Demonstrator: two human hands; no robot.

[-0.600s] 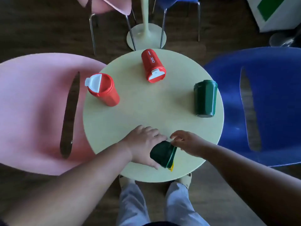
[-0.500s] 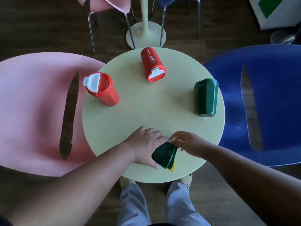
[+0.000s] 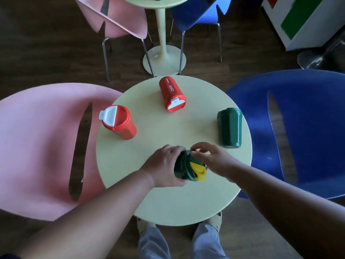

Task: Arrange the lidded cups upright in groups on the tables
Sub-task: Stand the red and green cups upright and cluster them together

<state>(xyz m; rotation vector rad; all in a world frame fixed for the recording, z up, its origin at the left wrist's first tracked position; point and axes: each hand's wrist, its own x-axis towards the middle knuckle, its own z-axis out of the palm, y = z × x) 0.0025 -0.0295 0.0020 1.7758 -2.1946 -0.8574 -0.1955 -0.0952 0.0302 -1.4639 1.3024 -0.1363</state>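
Note:
A green cup with a yellow lid flap (image 3: 188, 168) is held near the front of the round pale table (image 3: 149, 184), tilted with its lid toward me. My left hand (image 3: 166, 165) wraps its body and my right hand (image 3: 211, 158) grips its lid rim. One red cup with a white flap (image 3: 119, 124) stands upright at the left. Another red cup (image 3: 172, 95) lies on its side at the back. A second green cup (image 3: 230, 128) stands upside down at the right.
A pink chair (image 3: 37, 146) flanks the table on the left and a blue chair (image 3: 298, 131) on the right. Beyond stand another pale table (image 3: 162, 34) on a pedestal, a pink chair (image 3: 119, 17) and a blue chair (image 3: 197, 14). A white cabinet (image 3: 302, 21) stands far right.
Both hands have turned the green cup so its yellow lid now faces up toward me. The view has pulled back, showing the far table and chairs.

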